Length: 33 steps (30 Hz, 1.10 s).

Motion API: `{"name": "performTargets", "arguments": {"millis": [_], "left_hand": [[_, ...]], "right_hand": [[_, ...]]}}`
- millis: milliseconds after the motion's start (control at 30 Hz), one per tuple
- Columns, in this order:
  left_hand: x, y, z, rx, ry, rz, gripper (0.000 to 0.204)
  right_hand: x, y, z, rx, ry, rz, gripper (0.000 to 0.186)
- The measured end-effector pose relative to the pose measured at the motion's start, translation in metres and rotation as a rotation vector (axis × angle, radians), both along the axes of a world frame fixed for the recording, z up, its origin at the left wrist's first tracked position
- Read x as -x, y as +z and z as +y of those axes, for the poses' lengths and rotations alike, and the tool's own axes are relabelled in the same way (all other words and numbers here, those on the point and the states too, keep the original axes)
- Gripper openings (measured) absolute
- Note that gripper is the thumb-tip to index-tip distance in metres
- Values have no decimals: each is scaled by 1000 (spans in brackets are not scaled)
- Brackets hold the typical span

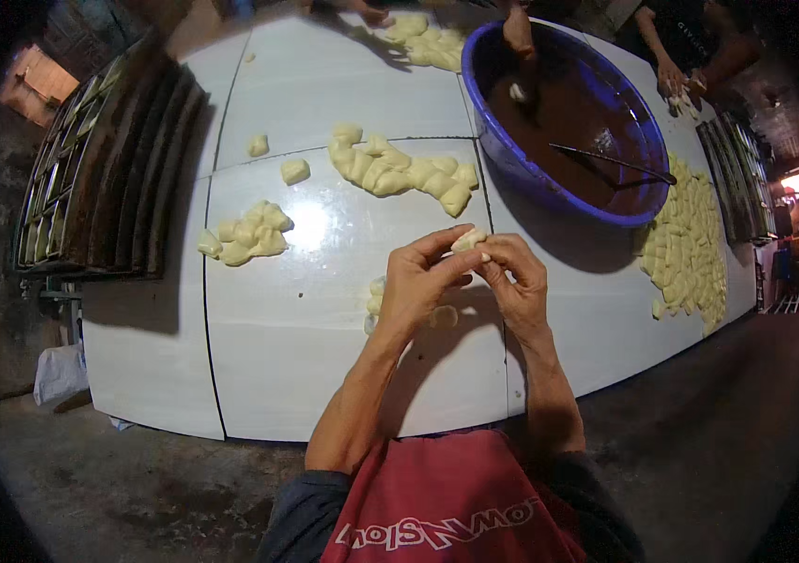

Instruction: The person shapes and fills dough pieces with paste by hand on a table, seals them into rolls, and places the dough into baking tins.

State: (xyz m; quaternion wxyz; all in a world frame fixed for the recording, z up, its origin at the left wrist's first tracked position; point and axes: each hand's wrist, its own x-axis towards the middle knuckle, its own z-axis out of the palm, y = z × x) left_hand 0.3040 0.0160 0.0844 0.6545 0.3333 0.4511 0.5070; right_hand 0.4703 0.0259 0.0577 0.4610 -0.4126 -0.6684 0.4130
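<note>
Closed together at the fingertips, left hand point(418, 281) and right hand point(517, 281), both gripping one small pale dough piece point(468, 241). Held above the white tiled table point(277, 366), partly hidden by the fingers, so cannot tell how far shaped. Could tear, or become thin in one place, if pulled too strongly from two sides; could also slip down if pinched only at the edge.

Below the left wrist, a few dough lumps point(374, 298), half covered from view; between the forearms, in shadow, another lump point(444, 316). Easy to press flat by a wrist lowered without attention.

Farther, to the left, a small dough heap point(249, 235); straight ahead, a longer dough cluster point(399, 171), with pieces touching, therefore likely to stick together if left long. To the right, a large blue basin point(550, 192) with dark brown filling point(568, 117), cannot tell whether paste or liquid. Across it, with one end at the rim, a dark stick point(620, 167): if knocked by a sleeve, could drop brown spots on the dough spread point(686, 249) just beside.

At the far side, a co-worker's arm point(519, 33) inside the basin; farther right, another co-worker's hand point(672, 77).
</note>
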Motion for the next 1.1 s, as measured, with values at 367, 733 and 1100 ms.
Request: {"name": "performTargets", "arguments": {"millis": [367,733,1100], "left_hand": [[2,-28,-11,-135,-42,-3,26],[19,-33,-17,-54,-16,77,41],[55,-16,-26,87,-74,665,36]], "right_hand": [[28,-22,-5,-280,-329,25,16],[28,5,-30,-176,-95,-131,23],[8,-35,-34,367,-119,-512,24]]}}
